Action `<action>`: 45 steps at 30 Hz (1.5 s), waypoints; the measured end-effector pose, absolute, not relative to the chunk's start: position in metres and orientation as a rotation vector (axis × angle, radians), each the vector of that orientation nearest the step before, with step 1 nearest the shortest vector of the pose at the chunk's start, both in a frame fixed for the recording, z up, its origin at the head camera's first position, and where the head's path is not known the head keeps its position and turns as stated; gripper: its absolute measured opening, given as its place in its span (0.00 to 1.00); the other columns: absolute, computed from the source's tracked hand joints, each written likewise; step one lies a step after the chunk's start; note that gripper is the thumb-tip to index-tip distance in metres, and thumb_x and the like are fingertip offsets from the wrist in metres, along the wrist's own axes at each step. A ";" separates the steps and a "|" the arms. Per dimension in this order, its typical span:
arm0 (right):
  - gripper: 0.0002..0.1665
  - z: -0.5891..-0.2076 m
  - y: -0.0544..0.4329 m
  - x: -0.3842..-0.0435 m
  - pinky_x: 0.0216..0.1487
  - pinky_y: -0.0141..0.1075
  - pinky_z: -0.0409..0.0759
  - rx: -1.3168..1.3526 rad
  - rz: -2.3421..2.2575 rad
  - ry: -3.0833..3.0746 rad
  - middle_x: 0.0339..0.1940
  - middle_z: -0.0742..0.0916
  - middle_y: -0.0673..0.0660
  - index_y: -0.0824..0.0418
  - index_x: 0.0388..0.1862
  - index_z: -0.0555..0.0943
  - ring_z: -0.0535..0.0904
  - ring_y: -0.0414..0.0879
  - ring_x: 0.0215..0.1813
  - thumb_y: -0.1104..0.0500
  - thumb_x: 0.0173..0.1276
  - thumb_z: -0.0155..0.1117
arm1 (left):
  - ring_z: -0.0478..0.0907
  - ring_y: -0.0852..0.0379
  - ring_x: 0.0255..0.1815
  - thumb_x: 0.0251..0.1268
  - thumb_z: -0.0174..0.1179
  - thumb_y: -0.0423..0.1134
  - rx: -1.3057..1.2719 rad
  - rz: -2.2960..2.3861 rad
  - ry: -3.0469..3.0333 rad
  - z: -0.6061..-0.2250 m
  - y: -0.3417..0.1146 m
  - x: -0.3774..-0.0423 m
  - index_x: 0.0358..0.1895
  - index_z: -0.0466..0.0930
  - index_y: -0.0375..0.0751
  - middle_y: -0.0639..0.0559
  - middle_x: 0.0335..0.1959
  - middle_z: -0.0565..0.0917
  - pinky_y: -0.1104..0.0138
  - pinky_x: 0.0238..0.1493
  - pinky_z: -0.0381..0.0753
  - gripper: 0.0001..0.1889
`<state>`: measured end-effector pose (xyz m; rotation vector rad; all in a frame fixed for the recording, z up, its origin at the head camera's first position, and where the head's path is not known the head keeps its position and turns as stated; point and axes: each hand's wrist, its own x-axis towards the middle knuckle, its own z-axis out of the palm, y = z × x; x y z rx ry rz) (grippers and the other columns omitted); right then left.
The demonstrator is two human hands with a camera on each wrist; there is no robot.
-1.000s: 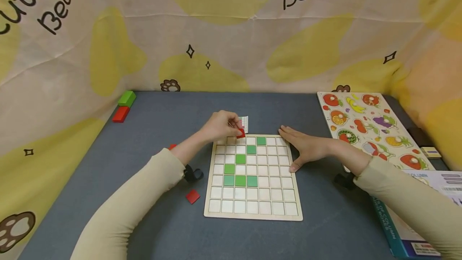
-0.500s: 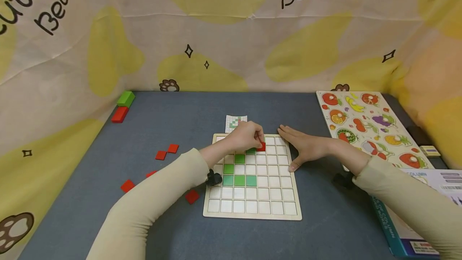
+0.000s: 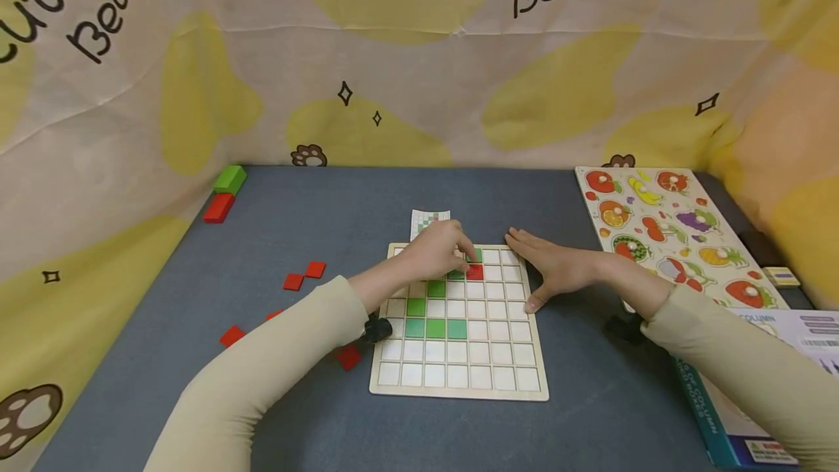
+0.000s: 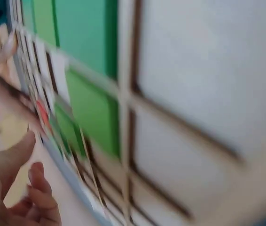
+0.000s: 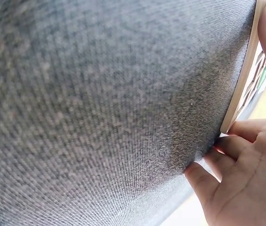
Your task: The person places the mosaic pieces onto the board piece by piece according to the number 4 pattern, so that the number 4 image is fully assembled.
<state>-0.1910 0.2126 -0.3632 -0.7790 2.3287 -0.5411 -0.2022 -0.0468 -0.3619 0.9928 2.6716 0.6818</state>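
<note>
A square wooden grid board (image 3: 459, 397) lies on the table with several green tiles (image 3: 435, 328) in its cells. One red tile (image 3: 475, 272) sits in a cell of the second row, below a green one. My left hand (image 3: 435, 250) is over the upper part of the board, fingertips right beside that red tile. In the left wrist view the thumb and fingers of this hand (image 4: 25, 188) are apart, nothing between them. My right hand (image 3: 557, 268) rests with spread fingers along the board's right edge; the right wrist view shows its thumb on the rim.
Several loose red tiles (image 3: 293, 282) lie left of the board. A small pattern card (image 3: 426, 221) lies behind it, partly hidden. A fruit puzzle board (image 3: 655, 221) and a box (image 3: 727, 414) stand at right; green (image 3: 230, 179) and red blocks (image 3: 219, 207) at far left.
My left hand carried the red tile rightward from the board's top edge to the second row, let go of it there and drew slightly back left. The right hand stayed in place.
</note>
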 end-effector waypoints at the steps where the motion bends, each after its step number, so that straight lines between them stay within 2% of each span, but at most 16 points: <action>1: 0.75 -0.364 0.213 -0.191 0.77 0.66 0.41 -0.777 -0.539 2.330 0.82 0.39 0.70 0.71 0.79 0.37 0.31 0.69 0.82 0.40 0.53 0.76 | 0.79 0.55 0.43 0.61 0.68 0.36 0.983 0.703 2.664 -0.360 -0.055 -0.205 0.44 0.90 0.45 0.49 0.41 0.85 0.68 0.40 0.77 0.09; 8: 0.76 -0.365 0.214 -0.191 0.77 0.66 0.41 -0.782 -0.555 2.327 0.82 0.39 0.70 0.71 0.79 0.38 0.31 0.69 0.82 0.40 0.52 0.77 | 0.82 0.55 0.37 0.61 0.68 0.38 0.741 0.785 2.627 -0.350 -0.148 -0.230 0.44 0.87 0.44 0.47 0.43 0.88 0.68 0.37 0.76 0.09; 13: 0.76 -0.363 0.214 -0.190 0.77 0.66 0.41 -0.766 -0.555 2.334 0.82 0.39 0.70 0.71 0.79 0.38 0.32 0.68 0.82 0.40 0.52 0.77 | 0.78 0.55 0.35 0.58 0.70 0.38 0.606 0.737 2.525 -0.346 -0.213 -0.233 0.45 0.86 0.43 0.45 0.45 0.86 0.67 0.37 0.74 0.12; 17: 0.76 -0.363 0.214 -0.189 0.77 0.66 0.42 -0.765 -0.554 2.342 0.82 0.40 0.70 0.71 0.79 0.38 0.32 0.68 0.82 0.40 0.51 0.78 | 0.75 0.55 0.34 0.55 0.72 0.37 0.561 0.697 2.444 -0.349 -0.251 -0.228 0.47 0.86 0.42 0.43 0.44 0.83 0.67 0.38 0.73 0.15; 21: 0.77 -0.363 0.214 -0.189 0.77 0.66 0.42 -0.764 -0.555 2.346 0.82 0.40 0.70 0.72 0.79 0.39 0.33 0.69 0.82 0.40 0.50 0.78 | 0.73 0.54 0.38 0.53 0.74 0.38 0.535 0.679 2.441 -0.352 -0.270 -0.222 0.46 0.86 0.43 0.44 0.41 0.79 0.67 0.40 0.72 0.16; 27: 0.76 -0.364 0.215 -0.190 0.78 0.66 0.42 -0.763 -0.556 2.352 0.82 0.40 0.70 0.72 0.79 0.39 0.33 0.68 0.82 0.40 0.51 0.78 | 0.71 0.53 0.42 0.52 0.74 0.39 0.525 0.646 2.489 -0.356 -0.273 -0.219 0.41 0.84 0.46 0.46 0.40 0.76 0.64 0.43 0.70 0.13; 31: 0.76 -0.364 0.214 -0.191 0.78 0.66 0.42 -0.765 -0.550 2.351 0.82 0.41 0.70 0.72 0.79 0.39 0.33 0.68 0.82 0.40 0.51 0.78 | 0.74 0.56 0.36 0.52 0.74 0.38 0.511 0.657 2.522 -0.357 -0.272 -0.220 0.37 0.82 0.44 0.49 0.34 0.79 0.65 0.40 0.72 0.12; 35: 0.76 -0.365 0.214 -0.191 0.78 0.65 0.42 -0.770 -0.548 2.351 0.82 0.41 0.70 0.72 0.79 0.39 0.33 0.68 0.82 0.40 0.50 0.78 | 0.76 0.59 0.30 0.56 0.72 0.38 0.482 0.754 2.546 -0.355 -0.264 -0.220 0.35 0.80 0.41 0.51 0.28 0.83 0.67 0.38 0.74 0.10; 39: 0.77 -0.366 0.214 -0.191 0.78 0.66 0.42 -0.773 -0.549 2.343 0.82 0.40 0.70 0.71 0.79 0.38 0.33 0.68 0.82 0.40 0.51 0.78 | 0.76 0.59 0.30 0.59 0.70 0.40 0.463 0.868 2.580 -0.354 -0.242 -0.222 0.36 0.81 0.40 0.50 0.28 0.85 0.68 0.37 0.73 0.09; 45: 0.76 -0.367 0.214 -0.192 0.78 0.65 0.42 -0.787 -0.552 2.341 0.82 0.40 0.70 0.71 0.79 0.38 0.32 0.68 0.82 0.39 0.51 0.77 | 0.77 0.60 0.30 0.57 0.71 0.41 0.499 1.040 2.606 -0.354 -0.182 -0.220 0.37 0.83 0.42 0.50 0.31 0.87 0.68 0.36 0.74 0.09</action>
